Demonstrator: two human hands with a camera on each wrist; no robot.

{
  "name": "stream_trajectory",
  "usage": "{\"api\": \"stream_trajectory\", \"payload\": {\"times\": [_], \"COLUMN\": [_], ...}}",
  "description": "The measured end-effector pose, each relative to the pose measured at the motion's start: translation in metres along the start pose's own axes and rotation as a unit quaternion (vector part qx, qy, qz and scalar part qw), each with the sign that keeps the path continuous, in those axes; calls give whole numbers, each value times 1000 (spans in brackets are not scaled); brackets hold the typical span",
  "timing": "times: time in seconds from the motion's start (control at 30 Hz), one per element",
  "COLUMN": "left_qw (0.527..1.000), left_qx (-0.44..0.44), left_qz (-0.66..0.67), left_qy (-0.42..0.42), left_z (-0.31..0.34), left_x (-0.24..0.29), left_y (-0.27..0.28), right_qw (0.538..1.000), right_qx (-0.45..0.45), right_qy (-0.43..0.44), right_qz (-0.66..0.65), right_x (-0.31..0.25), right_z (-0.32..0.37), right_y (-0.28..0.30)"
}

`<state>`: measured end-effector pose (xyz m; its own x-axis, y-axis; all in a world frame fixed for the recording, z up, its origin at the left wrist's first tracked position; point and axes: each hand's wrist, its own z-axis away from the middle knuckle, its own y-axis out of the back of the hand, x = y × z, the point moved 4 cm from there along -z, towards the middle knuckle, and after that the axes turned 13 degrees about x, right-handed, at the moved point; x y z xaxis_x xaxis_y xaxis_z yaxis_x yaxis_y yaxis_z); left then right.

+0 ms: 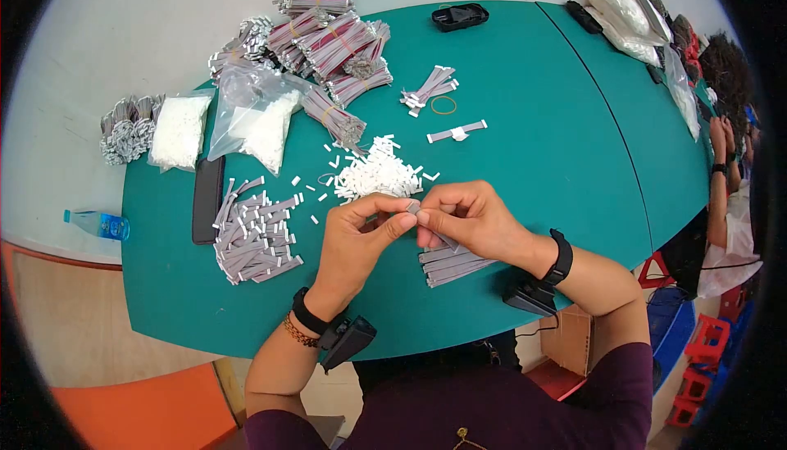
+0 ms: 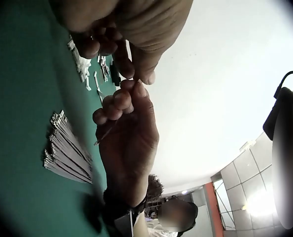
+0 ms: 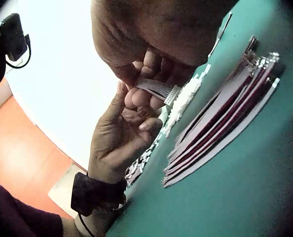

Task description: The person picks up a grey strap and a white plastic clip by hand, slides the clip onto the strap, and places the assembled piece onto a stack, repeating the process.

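Green table [image 1: 533, 138], apparently cluttered

Here your left hand [image 1: 357, 237] and right hand [image 1: 474, 219] meet at the fingertips, right out in front of you! Each pinches between thumb and forefinger, the other fingers curling in towards your palms. Your left forearm [image 1: 280, 360] angles forward and inward, your right forearm [image 1: 600, 282] slants in from the side, and that right elbow's bent.

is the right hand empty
No, the right hand holds a grey ribbon cable with a white connector at its end.
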<state>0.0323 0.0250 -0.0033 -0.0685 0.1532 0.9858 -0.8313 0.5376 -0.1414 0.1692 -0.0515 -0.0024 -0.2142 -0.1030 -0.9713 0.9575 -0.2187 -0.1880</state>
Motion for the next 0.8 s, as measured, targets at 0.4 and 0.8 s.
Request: {"api": "stream_trajectory", "payload": {"times": [0.4, 0.8], "left_qw": [999, 989], "left_qx": [16, 67], "left_qz": [-26, -121], "left_qy": [-38, -53], "left_z": [1, -16], "left_x": [3, 15], "left_y": [0, 25], "right_qw": [998, 998], "right_qx": [13, 39], "right_qy": [40, 33], "right_qz": [37, 33], "right_x": [6, 0], "right_z": [2, -5], "right_y": [-5, 7]}}
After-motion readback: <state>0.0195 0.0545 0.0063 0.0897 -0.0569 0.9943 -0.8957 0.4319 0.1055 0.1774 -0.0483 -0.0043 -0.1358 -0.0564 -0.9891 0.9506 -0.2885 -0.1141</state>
